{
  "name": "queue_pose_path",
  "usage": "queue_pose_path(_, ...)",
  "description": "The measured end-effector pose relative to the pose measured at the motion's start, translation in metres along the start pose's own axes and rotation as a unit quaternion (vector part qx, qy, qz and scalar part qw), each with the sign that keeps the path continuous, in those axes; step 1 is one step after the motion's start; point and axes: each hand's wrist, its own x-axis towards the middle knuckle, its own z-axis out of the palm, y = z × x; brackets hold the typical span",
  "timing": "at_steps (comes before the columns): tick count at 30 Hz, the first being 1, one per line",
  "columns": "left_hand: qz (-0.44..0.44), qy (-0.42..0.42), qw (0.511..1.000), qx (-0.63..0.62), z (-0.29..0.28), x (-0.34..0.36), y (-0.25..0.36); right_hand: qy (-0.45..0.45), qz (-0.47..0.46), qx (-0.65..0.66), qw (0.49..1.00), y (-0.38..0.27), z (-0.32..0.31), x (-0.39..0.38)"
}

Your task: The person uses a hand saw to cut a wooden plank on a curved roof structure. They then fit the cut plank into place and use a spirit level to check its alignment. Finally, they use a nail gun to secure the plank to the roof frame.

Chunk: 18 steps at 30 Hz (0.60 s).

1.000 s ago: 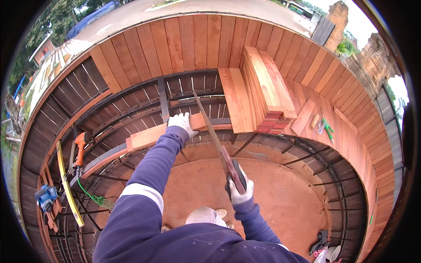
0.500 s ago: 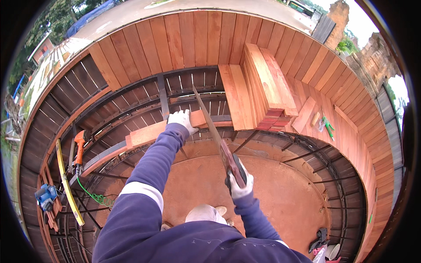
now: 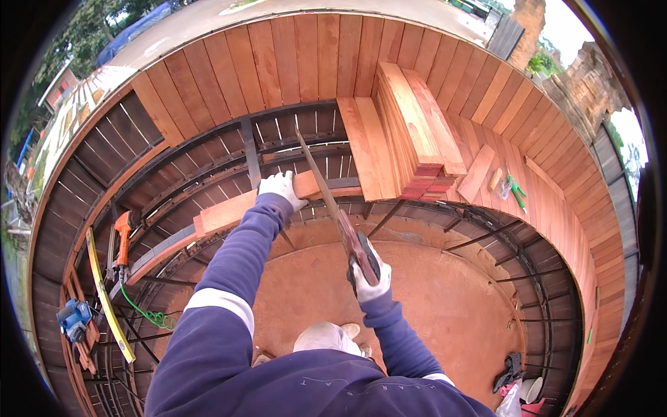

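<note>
My left hand [image 3: 281, 190], in a white glove, is closed over a reddish wooden board [image 3: 228, 213] lying along the curved frame. The end of that board sticks out to the right of my fingers. In my right hand [image 3: 373, 272], also gloved, is the dark wooden handle of a handsaw [image 3: 321, 177]. Its long blade slants up and to the left, crossing at the right end of the board. Whether the teeth are in the wood I cannot tell.
Right of the saw, a stack of planks [image 3: 415, 135] stands on the slatted bench. Green-handled pliers [image 3: 517, 192] lie beyond it. To the left are an orange power tool [image 3: 124, 236] with a green coiled hose, a yellow level [image 3: 105, 292] and a blue power tool [image 3: 74, 320]. Dark metal framing [image 3: 251, 149] shows its gaps.
My right hand and the saw have shifted slightly up and to the left, away from me. The left hand keeps its place on the board. The whole view has moved a little.
</note>
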Motion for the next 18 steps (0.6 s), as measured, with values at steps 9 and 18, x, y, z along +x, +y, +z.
queue_pose_path(9,0.000,0.013,1.000,0.011,0.005,0.004,-0.001,-0.005,0.055,0.021,0.998,-0.014,-0.018,-0.040)
queue_pose_path(18,-0.005,-0.005,1.000,-0.003,-0.001,0.002,-0.005,-0.022,0.061,0.025,0.998,0.002,-0.039,-0.076)
